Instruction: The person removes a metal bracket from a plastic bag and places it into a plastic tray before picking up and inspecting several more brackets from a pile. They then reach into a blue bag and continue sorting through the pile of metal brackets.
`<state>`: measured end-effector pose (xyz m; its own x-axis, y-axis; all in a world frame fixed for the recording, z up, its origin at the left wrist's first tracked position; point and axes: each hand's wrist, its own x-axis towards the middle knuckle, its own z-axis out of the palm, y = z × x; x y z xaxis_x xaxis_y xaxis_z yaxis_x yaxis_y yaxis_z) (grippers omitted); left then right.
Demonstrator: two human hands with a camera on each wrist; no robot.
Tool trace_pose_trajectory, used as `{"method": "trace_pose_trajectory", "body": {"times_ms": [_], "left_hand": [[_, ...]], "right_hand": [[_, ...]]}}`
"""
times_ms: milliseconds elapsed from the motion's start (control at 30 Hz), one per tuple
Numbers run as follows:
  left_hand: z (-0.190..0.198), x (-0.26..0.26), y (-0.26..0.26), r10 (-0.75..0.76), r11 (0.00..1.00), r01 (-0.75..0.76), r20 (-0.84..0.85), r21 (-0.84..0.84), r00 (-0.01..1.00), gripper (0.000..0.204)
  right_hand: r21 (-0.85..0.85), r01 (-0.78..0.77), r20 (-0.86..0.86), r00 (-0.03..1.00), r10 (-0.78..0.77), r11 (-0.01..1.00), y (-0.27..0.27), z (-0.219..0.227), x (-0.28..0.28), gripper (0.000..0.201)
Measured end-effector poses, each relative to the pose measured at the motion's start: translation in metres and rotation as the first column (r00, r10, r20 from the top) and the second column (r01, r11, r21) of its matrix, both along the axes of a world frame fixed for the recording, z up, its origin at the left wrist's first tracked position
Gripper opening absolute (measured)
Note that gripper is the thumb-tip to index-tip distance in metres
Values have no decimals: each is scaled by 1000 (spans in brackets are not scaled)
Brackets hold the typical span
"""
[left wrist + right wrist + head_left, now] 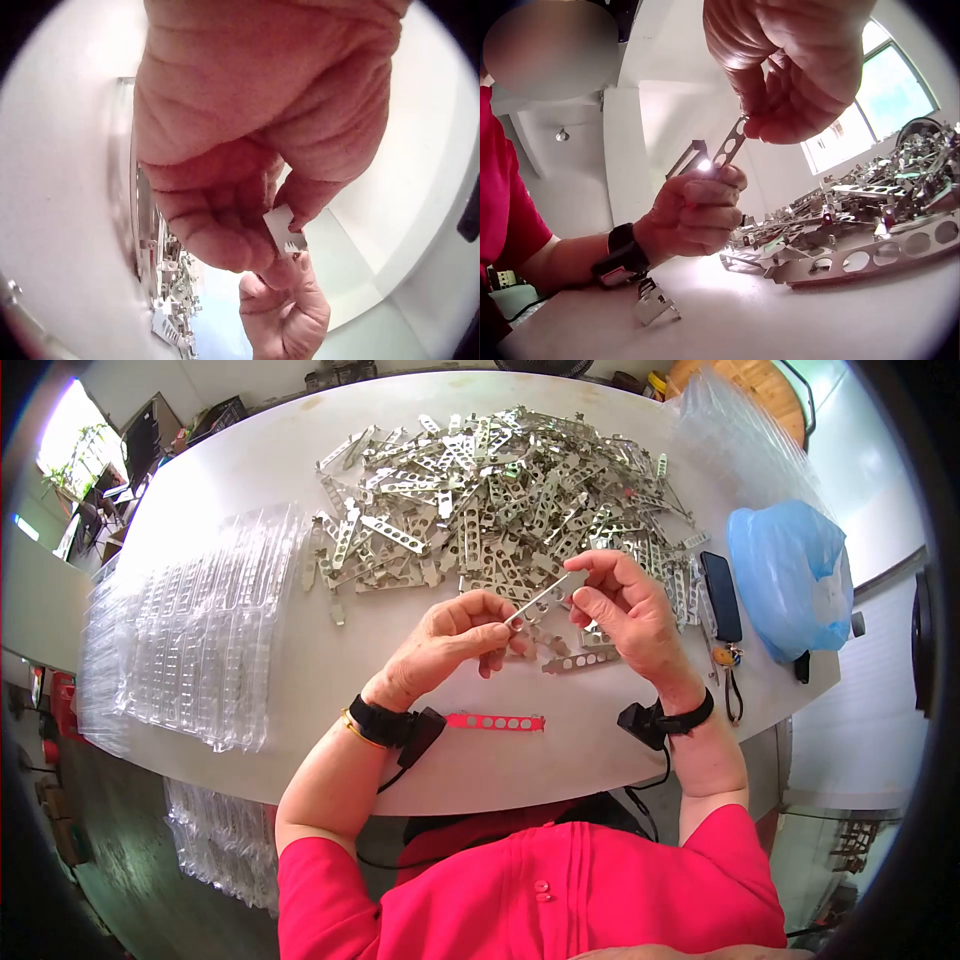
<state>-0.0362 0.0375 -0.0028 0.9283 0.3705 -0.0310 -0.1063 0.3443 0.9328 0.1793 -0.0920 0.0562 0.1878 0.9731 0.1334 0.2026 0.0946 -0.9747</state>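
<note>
Both hands hold a thin metal bracket strip (pixel 543 598) with a row of round holes, raised above the table. My left hand (pixel 450 640) pinches its lower end between thumb and fingers. At the upper end, the thumb and index finger of my right hand (pixel 632 610) pinch it. The strip's holes (pixel 730 146) show between the hands in the right wrist view, where another narrow metal piece (pixel 682 159) sticks up at the left fist. A flat notched end (pixel 279 227) shows at the left thumb. One bracket (pixel 582 660) lies beneath the right hand.
A large heap of metal brackets (pixel 500 500) covers the table's middle. A single bracket (pixel 497 722), tinted red, lies near the front edge. Stacked clear plastic trays (pixel 205 630) stand at left; a phone (pixel 721 596) and blue plastic bag (pixel 785 575) lie at right.
</note>
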Motion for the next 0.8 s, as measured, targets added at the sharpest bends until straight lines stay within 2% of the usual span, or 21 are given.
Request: {"method": "trace_pose_trajectory", "body": {"times_ms": [67,200,367,533,800], "left_hand": [[2,0,0,65,996,-65,1,-61,998,28],[4,0,2,72,989,-70,7,-132,997,32],[0,2,1,165,967,-148,66,-209,984,34],[-6,2,5,182,959,-159,80,-233,980,34],[-5,4,5,189,950,-157,99,-270,977,37]], "right_hand": [[22,23,-24,999,-22,1000,2,1,2,26],[77,54,-78,996,-48,996,9,-1,6,25],[89,48,-84,996,-41,995,11,-5,7,26],[142,56,-144,989,-36,988,13,-12,7,27],[149,79,-151,987,-56,986,7,-18,8,34]]}}
